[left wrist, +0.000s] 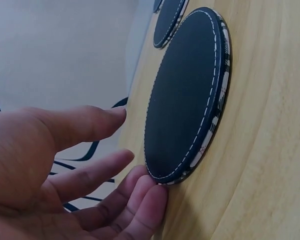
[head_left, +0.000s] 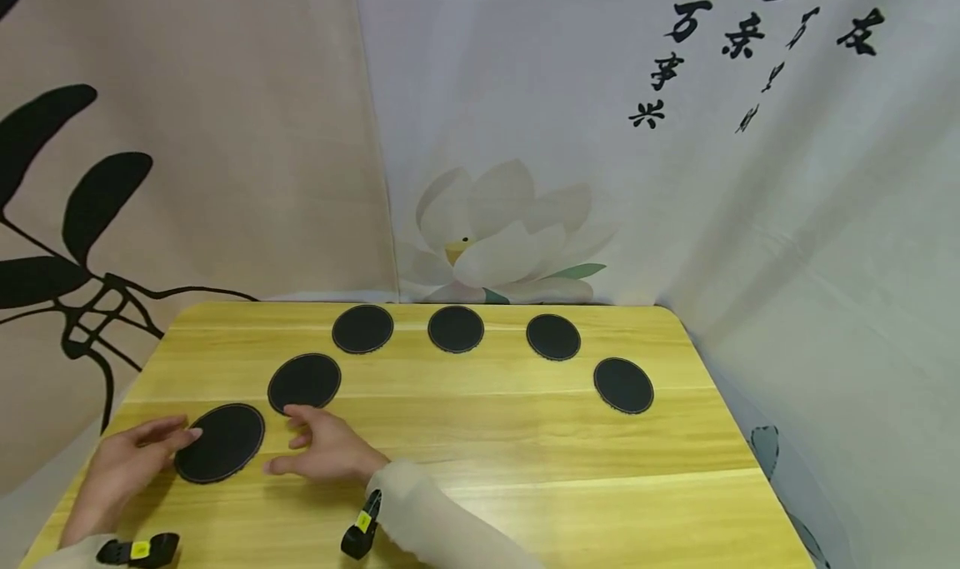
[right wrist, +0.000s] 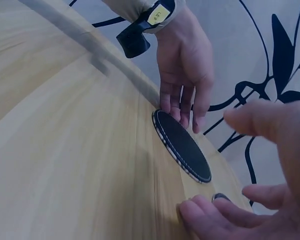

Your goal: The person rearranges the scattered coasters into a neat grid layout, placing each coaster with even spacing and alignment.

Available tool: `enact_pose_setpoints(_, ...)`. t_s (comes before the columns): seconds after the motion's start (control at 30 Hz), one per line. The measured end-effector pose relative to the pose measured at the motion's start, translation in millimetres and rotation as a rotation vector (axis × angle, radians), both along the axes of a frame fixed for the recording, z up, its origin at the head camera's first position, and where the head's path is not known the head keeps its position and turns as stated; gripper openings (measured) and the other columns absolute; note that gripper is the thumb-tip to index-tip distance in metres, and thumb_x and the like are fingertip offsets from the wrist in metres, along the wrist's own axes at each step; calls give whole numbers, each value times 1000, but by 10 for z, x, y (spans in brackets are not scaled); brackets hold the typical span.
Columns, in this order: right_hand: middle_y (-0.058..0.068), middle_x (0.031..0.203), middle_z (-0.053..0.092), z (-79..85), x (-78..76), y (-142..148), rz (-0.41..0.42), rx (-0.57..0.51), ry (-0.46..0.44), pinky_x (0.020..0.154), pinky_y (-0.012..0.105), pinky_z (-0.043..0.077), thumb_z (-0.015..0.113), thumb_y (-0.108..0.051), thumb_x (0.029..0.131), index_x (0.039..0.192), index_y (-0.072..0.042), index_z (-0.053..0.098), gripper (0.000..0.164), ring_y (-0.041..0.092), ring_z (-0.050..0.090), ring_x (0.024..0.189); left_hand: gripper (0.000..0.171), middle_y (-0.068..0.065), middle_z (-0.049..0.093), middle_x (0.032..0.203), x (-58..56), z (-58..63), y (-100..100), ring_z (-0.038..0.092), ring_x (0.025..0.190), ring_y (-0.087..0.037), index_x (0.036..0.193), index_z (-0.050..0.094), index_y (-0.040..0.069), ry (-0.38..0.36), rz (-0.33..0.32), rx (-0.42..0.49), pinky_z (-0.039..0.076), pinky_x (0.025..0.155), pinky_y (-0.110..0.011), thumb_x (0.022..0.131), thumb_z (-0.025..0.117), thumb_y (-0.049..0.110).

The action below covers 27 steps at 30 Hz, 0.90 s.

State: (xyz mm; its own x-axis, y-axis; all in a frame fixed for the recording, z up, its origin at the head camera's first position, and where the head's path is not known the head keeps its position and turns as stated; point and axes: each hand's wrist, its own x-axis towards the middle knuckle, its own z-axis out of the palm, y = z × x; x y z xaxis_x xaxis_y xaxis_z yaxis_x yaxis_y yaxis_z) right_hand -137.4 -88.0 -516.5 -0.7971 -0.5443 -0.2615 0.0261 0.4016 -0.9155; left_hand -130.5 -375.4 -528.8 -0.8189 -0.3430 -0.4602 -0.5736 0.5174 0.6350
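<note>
A round black coaster (head_left: 220, 442) with pale stitching lies flat at the table's front left. Along its left side is my left hand (head_left: 138, 461), fingers loosely bent, with the lower fingertips right at the rim in the left wrist view; nothing is gripped. A patterned edge shows on this coaster (left wrist: 182, 100) there. To its right hovers my right hand (head_left: 330, 448), thumb and fingers spread apart and holding nothing. Its index fingertip overlaps the near edge of a second coaster (head_left: 304, 381) in the head view. Both hands also appear in the right wrist view, either side of the front-left coaster (right wrist: 182, 145).
More black coasters stand in an arc: one at the back left (head_left: 363, 329), one at the back middle (head_left: 456, 329), others curving to the right (head_left: 624, 386). The wooden table (head_left: 480, 444) has a curtain (head_left: 525, 136) behind it. Both wrists wear black straps.
</note>
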Motion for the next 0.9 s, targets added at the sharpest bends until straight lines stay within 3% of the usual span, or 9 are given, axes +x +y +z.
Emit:
enact_pose_setpoints(0.2, -14, 130, 63, -12, -3, -179, -14, 77, 8, 80, 13, 51, 83, -29, 88, 154, -25, 46, 76, -8, 58, 90, 86, -35, 37, 155, 27, 3, 2, 56, 122, -45, 151, 43, -7, -5, -41, -21, 53, 64, -24, 96, 64, 56)
enact_pose_setpoints(0.33, -17, 114, 62, -26, -6, -282, -2, 166, 86, 76, 10, 48, 81, -31, 88, 152, -20, 50, 72, -8, 51, 80, 82, -36, 46, 147, 43, 34, 14, 66, 103, -34, 148, 44, -9, -18, -56, -27, 53, 63, -26, 96, 69, 48)
enact_pose_setpoints(0.47, -19, 106, 59, -48, 7, -383, 60, 324, 211, 77, 8, 44, 77, -37, 90, 151, -23, 51, 68, -7, 49, 89, 76, -36, 52, 139, 89, 66, 48, 68, 88, -23, 147, 45, -10, -17, -65, -41, 52, 63, -28, 96, 71, 39)
enact_pose_setpoints(0.6, -18, 110, 58, -41, 34, -450, 95, 461, 275, 83, 8, 45, 75, -45, 89, 152, -30, 49, 70, -6, 50, 104, 73, -33, 57, 133, 124, 59, 74, 64, 101, -34, 148, 47, -8, -11, -60, -60, 51, 72, -37, 95, 71, 37)
enact_pose_setpoints(0.77, -19, 106, 55, -11, 50, -466, 90, 522, 261, 83, 10, 45, 76, -48, 87, 151, -31, 51, 71, -4, 50, 103, 70, -29, 61, 125, 137, 27, 97, 57, 113, -42, 147, 48, -7, -11, -66, -66, 49, 74, -37, 95, 72, 33)
enact_pose_setpoints(0.9, -20, 105, 55, -12, 55, -457, 38, 456, 193, 83, 11, 45, 78, -43, 86, 147, -30, 56, 66, -4, 49, 104, 66, -30, 61, 124, 124, 2, 114, 60, 107, -37, 145, 50, -9, 11, -48, -62, 49, 64, -28, 94, 73, 27)
